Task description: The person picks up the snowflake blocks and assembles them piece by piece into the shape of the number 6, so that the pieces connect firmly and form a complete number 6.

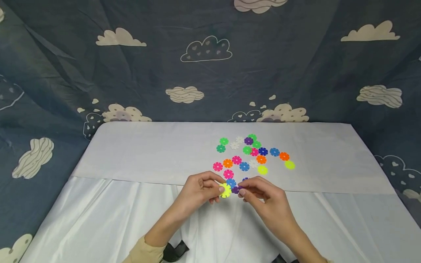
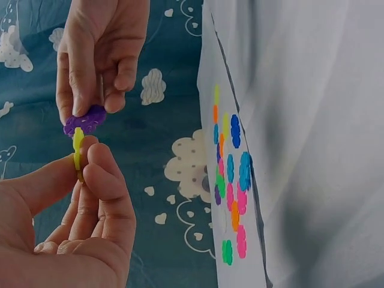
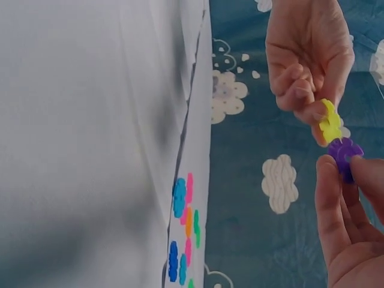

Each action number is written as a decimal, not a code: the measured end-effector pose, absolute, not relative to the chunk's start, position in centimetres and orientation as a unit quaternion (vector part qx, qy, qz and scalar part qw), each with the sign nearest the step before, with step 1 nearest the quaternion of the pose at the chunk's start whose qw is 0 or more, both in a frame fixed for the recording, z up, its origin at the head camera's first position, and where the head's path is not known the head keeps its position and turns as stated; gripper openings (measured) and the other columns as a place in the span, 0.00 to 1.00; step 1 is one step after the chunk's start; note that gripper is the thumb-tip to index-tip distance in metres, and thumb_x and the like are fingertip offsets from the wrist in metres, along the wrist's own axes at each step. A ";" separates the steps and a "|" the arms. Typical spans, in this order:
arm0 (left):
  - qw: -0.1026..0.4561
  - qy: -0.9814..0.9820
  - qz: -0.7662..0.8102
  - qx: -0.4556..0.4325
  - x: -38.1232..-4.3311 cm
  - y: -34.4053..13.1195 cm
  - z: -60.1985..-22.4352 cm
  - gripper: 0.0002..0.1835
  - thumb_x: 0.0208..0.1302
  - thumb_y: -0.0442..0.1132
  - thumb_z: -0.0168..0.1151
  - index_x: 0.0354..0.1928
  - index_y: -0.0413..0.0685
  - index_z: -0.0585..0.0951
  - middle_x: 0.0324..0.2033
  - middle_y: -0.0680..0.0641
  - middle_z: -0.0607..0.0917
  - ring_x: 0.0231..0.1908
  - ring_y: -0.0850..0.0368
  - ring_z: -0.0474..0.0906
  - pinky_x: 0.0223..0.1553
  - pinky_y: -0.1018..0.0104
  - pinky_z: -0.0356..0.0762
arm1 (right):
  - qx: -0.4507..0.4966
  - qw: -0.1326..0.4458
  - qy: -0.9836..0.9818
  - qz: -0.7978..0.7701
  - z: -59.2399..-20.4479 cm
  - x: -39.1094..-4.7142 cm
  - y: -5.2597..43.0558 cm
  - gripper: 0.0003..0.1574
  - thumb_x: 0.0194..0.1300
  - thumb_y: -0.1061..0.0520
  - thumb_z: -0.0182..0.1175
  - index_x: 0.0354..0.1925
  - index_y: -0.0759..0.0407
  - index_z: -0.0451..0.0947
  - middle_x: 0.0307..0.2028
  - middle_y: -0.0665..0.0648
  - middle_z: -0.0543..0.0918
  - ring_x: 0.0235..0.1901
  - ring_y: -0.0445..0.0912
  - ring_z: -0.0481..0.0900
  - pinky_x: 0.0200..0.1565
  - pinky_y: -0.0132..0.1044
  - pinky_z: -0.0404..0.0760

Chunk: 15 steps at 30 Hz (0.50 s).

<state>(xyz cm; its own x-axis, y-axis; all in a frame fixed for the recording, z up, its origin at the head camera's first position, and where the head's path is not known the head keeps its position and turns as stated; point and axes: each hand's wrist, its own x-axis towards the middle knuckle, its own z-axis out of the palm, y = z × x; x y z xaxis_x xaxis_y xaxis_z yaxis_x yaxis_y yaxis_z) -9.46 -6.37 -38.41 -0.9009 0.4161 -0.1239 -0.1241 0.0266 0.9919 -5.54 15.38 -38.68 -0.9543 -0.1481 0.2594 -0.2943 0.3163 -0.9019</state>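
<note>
See yellow disc [image 1: 225, 191] held up over near half of white table [image 1: 148, 153], slightly left of purple disc [image 1: 235, 190]. Find free right edge of yellow turned toward free left edge of purple, with rims meeting or very nearly so in both wrist views. Cannot tell whether slotted together or only touching. Looks round, so gives no long axis to go by; read the flat faces instead. In left wrist view, shows yellow nearly edge-on and purple slantwise, so judge the two set at an angle, not flat against each other.

Count left hand [image 1: 202, 190] nearer to yellow, right hand [image 1: 266, 195] nearer to purple. On the left, pinches yellow at its left edge between thumb and forefinger, closed to about the disc's thickness, with other fingers loosely bent. On the right, pinches purple the same way at its right edge, just as narrow.

Beyond the hands, note blue disc [image 1: 231, 182] on the table, just past the meeting rims. Farther off, mostly toward the right, see loose discs [image 1: 244, 166] in many colours. At far side, hangs dark cloud-print cloth [image 1: 279, 73].
</note>
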 end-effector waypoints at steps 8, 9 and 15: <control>0.202 0.683 0.693 0.116 -9.3 -6.4 -38.4 0.09 0.64 0.33 0.66 0.46 0.41 0.82 0.25 0.43 0.84 0.26 0.44 0.77 0.29 0.68 0.77 | 0.142 0.066 -0.789 0.595 -39.1 -5.6 15.4 0.14 0.62 0.65 0.67 0.46 0.53 0.82 0.38 0.48 0.82 0.35 0.48 0.85 0.38 0.38 0.84; 0.202 0.682 0.693 0.118 -9.3 -6.4 -38.4 0.09 0.64 0.33 0.66 0.46 0.41 0.82 0.25 0.43 0.84 0.25 0.46 0.77 0.29 0.67 0.77 | 0.144 0.065 -0.786 0.598 -39.1 -5.6 15.4 0.14 0.62 0.65 0.66 0.45 0.53 0.82 0.38 0.49 0.82 0.35 0.48 0.85 0.38 0.38 0.84; 0.217 0.664 0.704 0.127 -9.3 -6.4 -38.7 0.10 0.65 0.32 0.64 0.46 0.36 0.81 0.25 0.39 0.84 0.20 0.52 0.78 0.28 0.66 0.79 | 0.188 0.082 -0.784 0.585 -39.3 -5.5 15.0 0.14 0.61 0.68 0.66 0.44 0.54 0.81 0.38 0.51 0.82 0.35 0.44 0.84 0.40 0.37 0.84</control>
<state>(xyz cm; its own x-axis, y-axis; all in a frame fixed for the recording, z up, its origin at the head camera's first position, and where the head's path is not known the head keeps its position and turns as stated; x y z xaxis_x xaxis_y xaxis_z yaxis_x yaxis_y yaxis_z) -9.35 -6.38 -38.69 -0.8733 0.4746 -0.1101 -0.1372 -0.0226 0.9903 -5.48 15.00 -39.30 -0.9157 -0.1988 0.3493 -0.3914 0.2436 -0.8874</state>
